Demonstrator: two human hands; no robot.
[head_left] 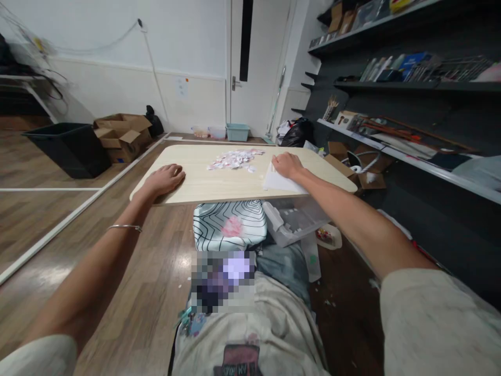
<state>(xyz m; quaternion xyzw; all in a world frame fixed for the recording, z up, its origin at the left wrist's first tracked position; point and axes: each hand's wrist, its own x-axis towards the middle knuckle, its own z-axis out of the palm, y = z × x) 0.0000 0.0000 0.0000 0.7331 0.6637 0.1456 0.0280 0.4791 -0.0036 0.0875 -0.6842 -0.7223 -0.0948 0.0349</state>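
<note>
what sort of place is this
Perhaps a workroom or craft storeroom: shelves crowded with supplies, cardboard boxes on the floor, and a table bearing a pile of scraps.

The tabletop [207, 185] looks like smooth wood, and the scraps [235, 159] and the sheet [281, 183] like matt paper. The bin [76, 154] looks like smooth plastic, the boxes [121, 141] dull cardboard, the bracelet [124, 226] shiny metal, the floor [152, 292] glossy wood.
</note>
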